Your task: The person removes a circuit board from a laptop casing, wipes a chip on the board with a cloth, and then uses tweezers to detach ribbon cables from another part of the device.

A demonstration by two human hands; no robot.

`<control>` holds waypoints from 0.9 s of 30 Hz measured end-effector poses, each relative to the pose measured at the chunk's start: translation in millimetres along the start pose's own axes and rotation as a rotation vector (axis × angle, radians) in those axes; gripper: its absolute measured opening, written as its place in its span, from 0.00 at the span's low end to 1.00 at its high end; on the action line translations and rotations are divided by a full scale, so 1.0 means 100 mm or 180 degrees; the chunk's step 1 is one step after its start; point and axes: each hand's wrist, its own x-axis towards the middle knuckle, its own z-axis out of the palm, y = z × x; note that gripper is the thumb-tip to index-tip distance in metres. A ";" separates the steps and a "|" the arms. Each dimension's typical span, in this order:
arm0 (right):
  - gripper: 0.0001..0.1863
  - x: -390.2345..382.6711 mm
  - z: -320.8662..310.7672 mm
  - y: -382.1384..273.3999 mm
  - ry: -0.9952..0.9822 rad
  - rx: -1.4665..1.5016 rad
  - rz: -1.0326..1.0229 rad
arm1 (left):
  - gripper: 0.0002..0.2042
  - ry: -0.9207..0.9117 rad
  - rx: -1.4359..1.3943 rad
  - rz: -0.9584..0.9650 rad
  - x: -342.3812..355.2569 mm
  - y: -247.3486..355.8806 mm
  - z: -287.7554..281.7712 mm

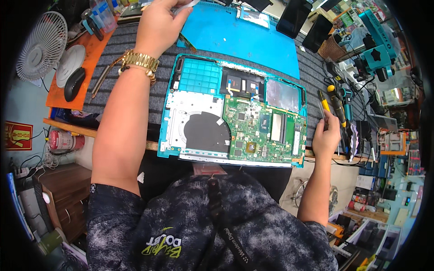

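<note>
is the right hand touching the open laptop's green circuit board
Apart. In the head view the right hand sits off the right edge of the open laptop, gripping tweezers; grey mat shows between it and the green circuit board.

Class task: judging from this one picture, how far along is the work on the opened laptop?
Done: the laptop lies open, its green board exposed and the round fan bay empty. In hand: the left hand holds a thin part at the blue mat; the right hand grips a slim tool beside the screwdrivers. Left: the board looks not yet lifted out.
</note>
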 end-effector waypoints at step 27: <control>0.16 -0.06 0.06 0.05 0.0212 0.0163 0.0172 | 0.36 -0.3355 -0.0310 0.0695 -0.52 1.07 -0.19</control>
